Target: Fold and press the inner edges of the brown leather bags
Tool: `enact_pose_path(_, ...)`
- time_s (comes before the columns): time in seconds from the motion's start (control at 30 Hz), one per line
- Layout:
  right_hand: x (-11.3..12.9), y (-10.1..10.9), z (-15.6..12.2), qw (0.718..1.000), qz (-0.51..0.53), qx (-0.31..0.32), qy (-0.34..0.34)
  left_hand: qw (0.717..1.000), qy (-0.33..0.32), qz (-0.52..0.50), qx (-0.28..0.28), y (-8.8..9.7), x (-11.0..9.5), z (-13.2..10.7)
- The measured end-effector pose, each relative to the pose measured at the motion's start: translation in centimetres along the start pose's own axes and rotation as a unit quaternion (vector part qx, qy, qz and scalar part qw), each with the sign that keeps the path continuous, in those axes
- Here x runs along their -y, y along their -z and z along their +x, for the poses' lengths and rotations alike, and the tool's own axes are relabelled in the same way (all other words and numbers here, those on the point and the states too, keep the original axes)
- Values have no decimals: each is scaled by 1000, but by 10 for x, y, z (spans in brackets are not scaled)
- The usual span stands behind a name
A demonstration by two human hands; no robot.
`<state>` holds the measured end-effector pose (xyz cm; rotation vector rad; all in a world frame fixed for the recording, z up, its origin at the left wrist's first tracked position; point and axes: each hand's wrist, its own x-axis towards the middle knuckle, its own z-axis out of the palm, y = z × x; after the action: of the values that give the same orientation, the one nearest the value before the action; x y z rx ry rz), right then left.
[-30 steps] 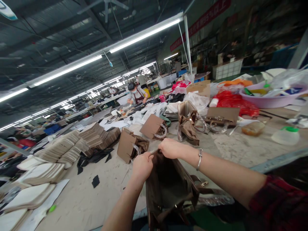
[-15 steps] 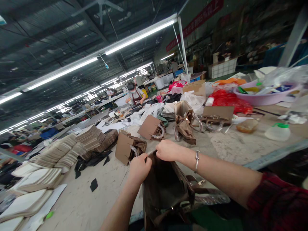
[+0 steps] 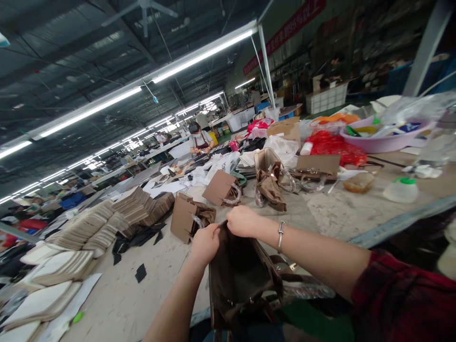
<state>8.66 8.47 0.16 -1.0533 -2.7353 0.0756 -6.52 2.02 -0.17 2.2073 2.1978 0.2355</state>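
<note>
Head view: both hands [image 3: 224,232] pinching brown bag's [image 3: 242,275] far top edge.

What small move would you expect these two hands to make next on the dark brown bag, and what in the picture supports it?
Probably a short pull apart to spread the bag's mouth. The left hand and right hand both pinch the top edge of the dark brown bag, close together at its far end, and the bag stands upright at the near edge of the table with its inside only partly showing.
</note>
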Motion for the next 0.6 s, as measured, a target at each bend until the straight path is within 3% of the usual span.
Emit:
enact_pose_path(0.37,-23,15,-15,998,28,31,37,998,-40,-3,43,10,-1,-2)
enact_pose_path(0.6,-18,14,-8,998,30,56,8,995,2,68,67,16,-11,8)
